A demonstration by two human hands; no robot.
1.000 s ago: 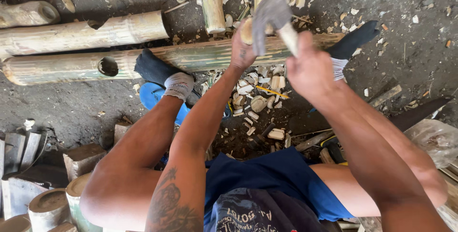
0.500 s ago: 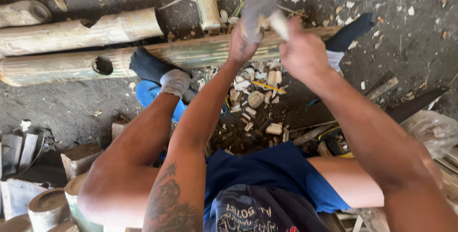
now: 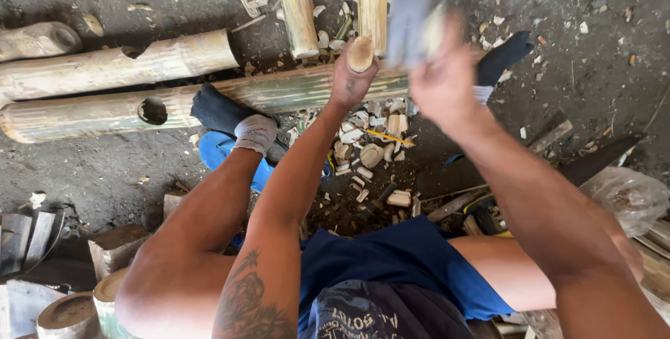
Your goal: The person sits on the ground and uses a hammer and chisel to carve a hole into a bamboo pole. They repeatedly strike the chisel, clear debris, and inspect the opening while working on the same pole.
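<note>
Left hand (image 3: 352, 77) closed around a short round wooden peg (image 3: 360, 54), its pale cut end showing above the fist. The peg stands upright on the long greenish bamboo pole (image 3: 279, 95) lying across the ground.

Right hand (image 3: 443, 88) clenched on the handle of a grey-headed striking tool (image 3: 412, 14) (badly motion-blurred, exact kind not readable), raised just right of the peg and above the pole.

Black-and-grey socked foot (image 3: 234, 119) presses on the pole left of the peg; blue sandal (image 3: 223, 154) just below it. Pale wood chips (image 3: 370, 147) heaped on the near side of the pole. A second, paler bamboo length (image 3: 118, 67) lies beyond the pole, leftward. Two thinner bamboo sticks (image 3: 296, 8) point away from the pole at the top.
</note>
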